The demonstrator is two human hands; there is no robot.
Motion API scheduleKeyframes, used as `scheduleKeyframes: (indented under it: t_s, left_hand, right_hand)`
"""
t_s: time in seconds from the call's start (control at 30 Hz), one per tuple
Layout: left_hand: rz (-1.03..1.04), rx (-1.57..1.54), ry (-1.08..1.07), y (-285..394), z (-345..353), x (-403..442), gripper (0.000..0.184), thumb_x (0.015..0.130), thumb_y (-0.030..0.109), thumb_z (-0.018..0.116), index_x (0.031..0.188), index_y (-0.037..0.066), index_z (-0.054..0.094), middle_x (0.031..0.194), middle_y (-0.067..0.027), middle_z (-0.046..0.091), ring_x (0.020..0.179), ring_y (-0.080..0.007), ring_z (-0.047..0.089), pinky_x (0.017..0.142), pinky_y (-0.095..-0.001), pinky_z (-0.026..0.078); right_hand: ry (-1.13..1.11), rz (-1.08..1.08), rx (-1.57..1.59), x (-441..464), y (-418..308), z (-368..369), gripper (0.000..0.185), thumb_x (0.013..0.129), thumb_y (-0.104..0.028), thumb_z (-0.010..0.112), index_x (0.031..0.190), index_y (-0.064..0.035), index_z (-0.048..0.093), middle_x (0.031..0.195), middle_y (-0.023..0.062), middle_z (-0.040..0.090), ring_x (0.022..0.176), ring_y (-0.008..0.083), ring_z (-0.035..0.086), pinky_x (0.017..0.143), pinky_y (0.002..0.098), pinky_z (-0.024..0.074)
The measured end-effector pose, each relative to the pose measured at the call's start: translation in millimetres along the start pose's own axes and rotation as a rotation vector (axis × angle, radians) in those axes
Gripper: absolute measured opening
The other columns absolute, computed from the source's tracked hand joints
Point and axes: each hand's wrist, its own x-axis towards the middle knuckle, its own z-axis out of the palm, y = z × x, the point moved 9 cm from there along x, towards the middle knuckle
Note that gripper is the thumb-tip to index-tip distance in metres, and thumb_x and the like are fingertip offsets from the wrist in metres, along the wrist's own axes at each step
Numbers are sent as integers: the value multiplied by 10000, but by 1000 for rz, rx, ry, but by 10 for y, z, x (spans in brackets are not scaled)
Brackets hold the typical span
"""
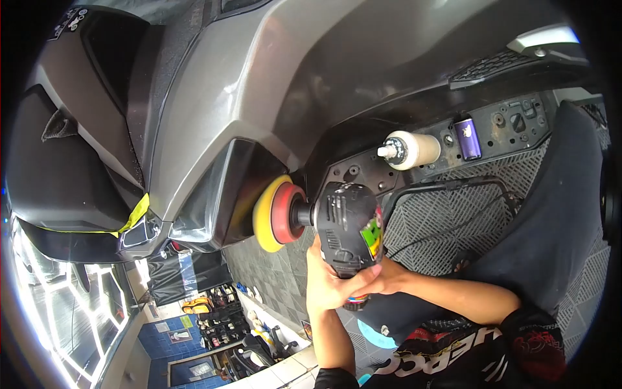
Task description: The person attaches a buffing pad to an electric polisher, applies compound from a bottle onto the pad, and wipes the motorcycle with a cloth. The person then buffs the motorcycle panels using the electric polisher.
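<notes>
My left hand [330,283] and my right hand [387,277] are both closed around the lower body of a black power polisher [343,223] with a bright sticker on its side. The polisher carries a red backing plate [285,211] and a yellow foam pad [262,223], held nearly on edge. The pad stands at the glossy black lower panel [245,178] of a grey vehicle body [220,97]; whether it touches the panel I cannot tell. My right fingers are partly hidden behind the tool and left hand.
A white bottle [420,150] and a purple container [468,139] lie on a black perforated metal part [505,123]. Yellow-green tape [137,217] marks a panel seam. A dark cord runs over the grated floor [421,223]. Shelves with gear [223,324] stand farther off.
</notes>
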Motion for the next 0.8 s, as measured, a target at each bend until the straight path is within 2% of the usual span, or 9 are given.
scheduleKeyframes:
  t_s: [0.13,0.27,0.37,0.43,0.53,0.63,0.7,0.77,0.8]
  left_hand:
    - [-85,-3,41,-379,-31,-62,574,715,46,862,1201,-45,569,997,-114,719,870,-185,692,822,-334,558]
    - [-223,19,87,-503,26,-6,542,737,52,838,1188,-56,558,980,-120,717,837,-178,686,804,-328,556]
    - [-185,30,83,-452,24,11,540,743,52,833,1193,-63,558,986,-126,720,850,-179,690,808,-332,558]
    - [-162,-22,46,-415,-1,-31,563,735,62,841,1205,-67,560,1003,-132,725,882,-186,699,835,-341,561]
    - [-103,-53,12,-136,-24,-143,658,680,131,882,1225,-64,569,1056,-143,727,956,-212,710,907,-364,557]
    - [139,42,5,180,-107,-282,790,620,197,900,1283,-69,563,1073,-170,727,988,-250,722,942,-390,553]
    - [260,129,-4,143,-148,-295,811,608,195,901,1296,-68,560,1087,-181,726,1000,-247,723,943,-392,552]
    - [390,281,-48,242,-104,-223,772,629,195,893,1282,-59,569,1065,-185,736,971,-239,735,912,-381,560]
    - [248,229,-30,128,-111,-168,740,649,195,886,1269,-57,571,1033,-176,744,937,-242,741,887,-380,566]
  right_hand:
    - [-9,19,63,-71,160,-82,624,716,-95,794,1283,21,560,1125,101,663,1050,204,645,937,362,517]
    - [115,197,410,-189,427,-159,484,761,-65,723,1223,10,597,1081,76,671,984,158,654,861,321,527]
    - [165,146,364,-205,411,-159,491,763,-89,729,1224,13,591,1073,74,672,975,162,657,859,320,528]
    - [150,90,222,-182,339,-103,588,749,-87,747,1284,31,530,1097,79,662,956,157,651,848,324,525]
    - [62,115,78,-236,81,74,680,700,-76,810,1312,20,530,1144,88,661,1025,177,638,918,342,516]
    - [-39,-174,-110,-72,-309,201,783,670,-117,848,1363,-8,498,1261,109,617,1183,214,584,1029,375,469]
    - [-90,-217,-182,-21,-385,209,829,659,-129,860,1387,-16,480,1310,118,592,1226,222,562,1056,384,451]
    - [-71,-138,-120,-19,-139,115,828,665,-123,856,1395,-18,480,1326,117,585,1233,224,560,1060,387,450]
    - [-44,-39,-81,-60,56,59,803,677,-110,847,1391,-19,489,1321,113,590,1225,223,567,1053,387,456]
